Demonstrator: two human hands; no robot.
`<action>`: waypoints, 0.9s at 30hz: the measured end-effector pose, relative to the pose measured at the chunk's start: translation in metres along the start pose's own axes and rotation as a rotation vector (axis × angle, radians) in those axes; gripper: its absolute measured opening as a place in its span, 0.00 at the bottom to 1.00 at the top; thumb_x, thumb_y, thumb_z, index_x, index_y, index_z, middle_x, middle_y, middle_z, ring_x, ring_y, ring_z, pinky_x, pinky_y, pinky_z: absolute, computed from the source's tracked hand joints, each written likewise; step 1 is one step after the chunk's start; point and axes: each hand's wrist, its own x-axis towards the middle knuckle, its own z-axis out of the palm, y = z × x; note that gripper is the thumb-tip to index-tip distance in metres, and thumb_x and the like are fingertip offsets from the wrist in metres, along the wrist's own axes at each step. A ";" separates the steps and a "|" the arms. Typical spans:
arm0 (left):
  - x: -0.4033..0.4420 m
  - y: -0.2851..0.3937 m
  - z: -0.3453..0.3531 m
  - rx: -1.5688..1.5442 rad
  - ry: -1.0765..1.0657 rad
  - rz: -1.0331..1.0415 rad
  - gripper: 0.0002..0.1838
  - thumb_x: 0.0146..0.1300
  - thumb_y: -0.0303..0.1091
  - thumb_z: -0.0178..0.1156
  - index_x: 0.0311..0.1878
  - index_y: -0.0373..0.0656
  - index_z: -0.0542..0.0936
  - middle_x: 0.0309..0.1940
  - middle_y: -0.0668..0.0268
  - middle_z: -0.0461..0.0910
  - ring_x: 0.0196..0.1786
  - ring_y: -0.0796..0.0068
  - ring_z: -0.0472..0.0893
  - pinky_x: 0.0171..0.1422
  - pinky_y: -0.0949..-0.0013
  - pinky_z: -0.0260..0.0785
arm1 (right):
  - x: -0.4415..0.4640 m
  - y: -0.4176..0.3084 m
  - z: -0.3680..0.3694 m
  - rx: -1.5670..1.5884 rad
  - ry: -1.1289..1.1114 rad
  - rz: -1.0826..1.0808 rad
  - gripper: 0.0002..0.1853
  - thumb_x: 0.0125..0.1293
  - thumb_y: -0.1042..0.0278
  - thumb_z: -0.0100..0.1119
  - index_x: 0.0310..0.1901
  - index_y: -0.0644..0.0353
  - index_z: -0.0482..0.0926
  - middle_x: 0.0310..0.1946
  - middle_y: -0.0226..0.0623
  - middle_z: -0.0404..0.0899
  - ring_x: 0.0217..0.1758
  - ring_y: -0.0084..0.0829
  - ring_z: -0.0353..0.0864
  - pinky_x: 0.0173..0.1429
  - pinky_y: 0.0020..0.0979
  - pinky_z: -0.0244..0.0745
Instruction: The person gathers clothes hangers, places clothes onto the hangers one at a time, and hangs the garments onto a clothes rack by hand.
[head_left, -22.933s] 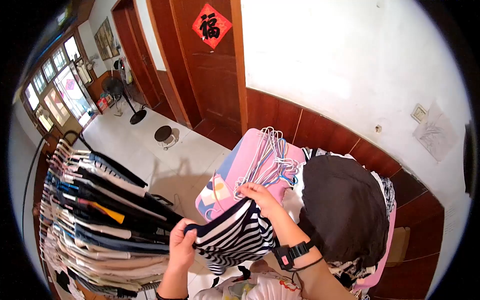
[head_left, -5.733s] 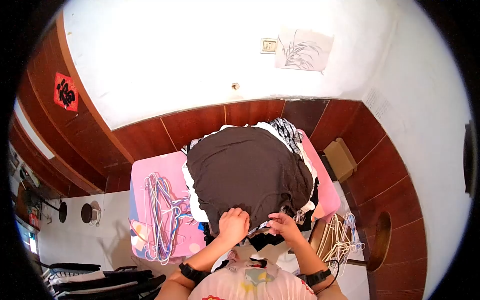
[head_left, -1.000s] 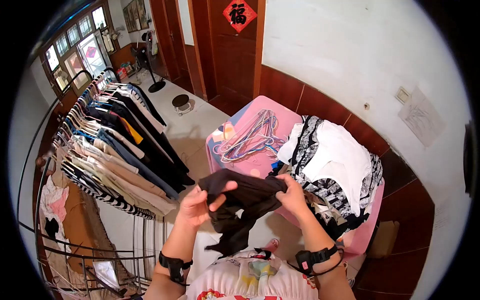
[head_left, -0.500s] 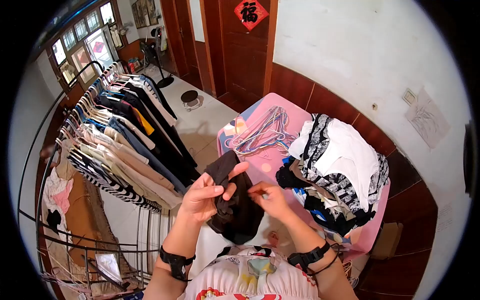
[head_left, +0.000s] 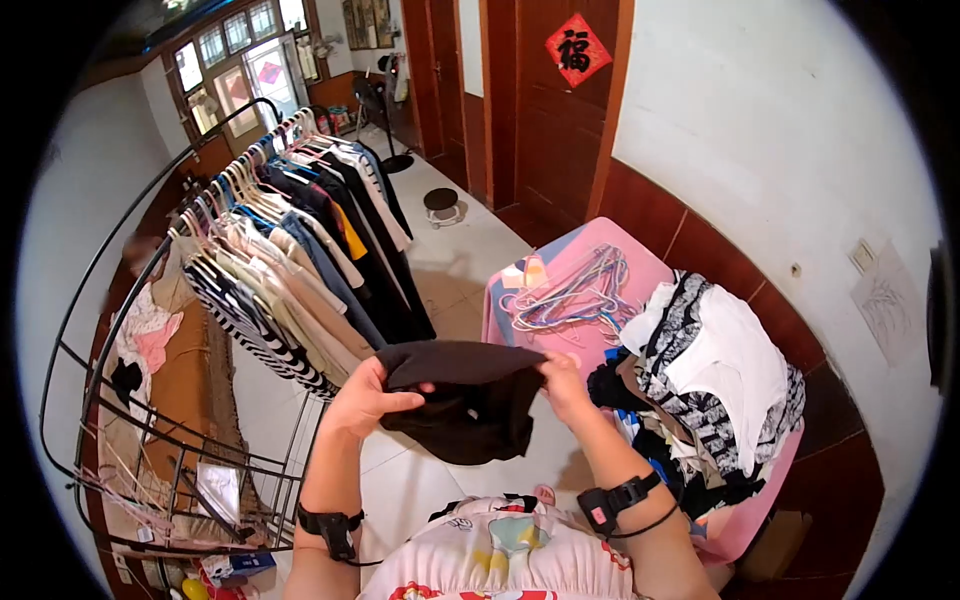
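A dark brown garment [head_left: 465, 425] is spread between my two hands in front of my body, its upper edge pulled wide and the rest sagging below. Its exact kind cannot be made out. My left hand [head_left: 360, 398] grips the left end of that edge, with the thumb lying along the front. At the opposite end my right hand [head_left: 566, 386] pinches the cloth, its fingertips partly hidden. To the right, a heap of clothes [head_left: 725, 360] with white and black-and-white pieces lies on the pink-covered table [head_left: 500, 325].
Several hangers [head_left: 575, 290] lie in a tangle on the table. A rack of hung clothes [head_left: 300, 235] stands at the left, its black metal frame [head_left: 75, 350] reaching close to my left arm. Farther back are a small round stool [head_left: 441, 203] and a standing fan [head_left: 385, 110].
The bunched garment is now opened out, with my right hand taking hold of its right end. My hands have moved apart. The camera view has shifted, so the room appears farther right and lower.
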 end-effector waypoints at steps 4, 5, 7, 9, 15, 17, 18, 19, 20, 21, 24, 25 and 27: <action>0.005 -0.034 -0.040 0.726 0.276 0.075 0.23 0.46 0.16 0.65 0.49 0.37 0.79 0.37 0.62 0.82 0.41 0.68 0.81 0.50 0.69 0.71 | -0.001 -0.041 -0.004 0.277 -0.126 0.012 0.12 0.65 0.79 0.47 0.47 0.63 0.77 0.42 0.38 0.83 0.45 0.30 0.83 0.52 0.31 0.77; 0.005 -0.037 -0.041 1.047 0.380 0.116 0.23 0.47 0.15 0.64 0.51 0.37 0.78 0.36 0.62 0.81 0.40 0.65 0.80 0.50 0.68 0.71 | 0.001 -0.043 -0.004 0.275 -0.129 0.012 0.12 0.65 0.79 0.47 0.47 0.63 0.77 0.42 0.38 0.83 0.45 0.30 0.83 0.52 0.31 0.77; 0.008 -0.043 -0.038 1.086 0.423 0.212 0.22 0.48 0.17 0.64 0.49 0.38 0.79 0.35 0.60 0.80 0.37 0.63 0.79 0.47 0.67 0.71 | 0.003 -0.047 -0.001 0.214 -0.120 -0.028 0.10 0.64 0.80 0.51 0.45 0.62 0.75 0.38 0.35 0.81 0.41 0.28 0.82 0.51 0.29 0.77; 0.014 -0.050 -0.040 1.124 0.462 0.311 0.20 0.48 0.19 0.64 0.48 0.39 0.79 0.33 0.58 0.79 0.34 0.60 0.77 0.45 0.66 0.70 | 0.001 -0.052 0.003 0.202 -0.077 -0.043 0.09 0.63 0.80 0.52 0.45 0.61 0.75 0.36 0.34 0.80 0.40 0.26 0.81 0.49 0.27 0.76; 0.023 -0.022 -0.005 0.127 0.169 0.013 0.09 0.69 0.36 0.57 0.39 0.41 0.82 0.25 0.81 0.72 0.27 0.90 0.65 0.31 0.82 0.57 | 0.017 -0.016 -0.012 -0.507 -0.030 -0.299 0.15 0.59 0.70 0.65 0.46 0.60 0.74 0.38 0.33 0.76 0.42 0.25 0.76 0.50 0.27 0.71; 0.029 -0.013 0.019 0.107 0.145 0.034 0.10 0.69 0.37 0.57 0.37 0.41 0.81 0.25 0.80 0.72 0.27 0.89 0.65 0.31 0.81 0.57 | 0.005 -0.015 0.015 -0.616 -0.158 -0.473 0.23 0.57 0.60 0.70 0.50 0.61 0.72 0.45 0.38 0.75 0.50 0.31 0.75 0.57 0.35 0.70; 0.032 -0.012 0.029 0.086 0.125 0.055 0.11 0.69 0.38 0.58 0.35 0.41 0.80 0.24 0.79 0.71 0.26 0.89 0.65 0.31 0.80 0.57 | -0.001 -0.012 0.023 -0.685 -0.225 -0.532 0.28 0.56 0.56 0.71 0.52 0.60 0.71 0.48 0.40 0.74 0.53 0.37 0.75 0.59 0.37 0.69; 0.035 -0.016 0.033 0.120 0.065 0.056 0.12 0.69 0.39 0.58 0.32 0.42 0.79 0.23 0.79 0.70 0.26 0.88 0.64 0.30 0.79 0.56 | -0.010 -0.016 0.039 -0.751 -0.264 -0.593 0.27 0.55 0.58 0.71 0.53 0.60 0.71 0.48 0.42 0.74 0.55 0.39 0.74 0.59 0.39 0.69; 0.037 -0.018 0.038 0.155 0.005 0.057 0.14 0.69 0.40 0.58 0.29 0.42 0.77 0.22 0.79 0.68 0.26 0.88 0.64 0.30 0.79 0.55 | -0.015 -0.018 0.052 -0.817 -0.302 -0.654 0.28 0.55 0.60 0.70 0.53 0.60 0.71 0.48 0.43 0.73 0.56 0.42 0.74 0.58 0.41 0.69; 0.036 -0.016 0.043 0.252 -0.056 0.091 0.14 0.70 0.39 0.56 0.29 0.44 0.75 0.21 0.79 0.66 0.25 0.88 0.64 0.31 0.79 0.55 | -0.014 -0.014 0.059 -0.818 -0.297 -0.653 0.28 0.55 0.60 0.70 0.53 0.60 0.71 0.48 0.43 0.73 0.56 0.42 0.74 0.58 0.41 0.69; 0.030 -0.006 0.050 0.272 -0.097 0.236 0.09 0.67 0.35 0.58 0.31 0.42 0.75 0.24 0.76 0.67 0.25 0.86 0.64 0.31 0.80 0.53 | -0.009 -0.002 0.062 -1.098 -0.118 -0.751 0.24 0.51 0.69 0.67 0.52 0.58 0.72 0.47 0.42 0.74 0.54 0.45 0.73 0.56 0.44 0.68; 0.026 0.000 0.045 0.171 -0.075 0.175 0.09 0.66 0.33 0.58 0.30 0.40 0.76 0.25 0.76 0.66 0.26 0.86 0.65 0.31 0.79 0.55 | -0.003 0.005 0.056 -1.135 -0.058 -0.730 0.21 0.50 0.72 0.63 0.49 0.55 0.74 0.46 0.39 0.75 0.53 0.44 0.74 0.54 0.46 0.67; 0.012 0.016 0.033 -0.093 -0.029 0.053 0.05 0.64 0.28 0.57 0.34 0.38 0.78 0.26 0.75 0.70 0.27 0.87 0.66 0.33 0.79 0.59 | 0.007 0.013 0.046 -1.228 0.093 -0.654 0.12 0.51 0.75 0.57 0.39 0.53 0.79 0.39 0.33 0.79 0.45 0.42 0.79 0.48 0.46 0.70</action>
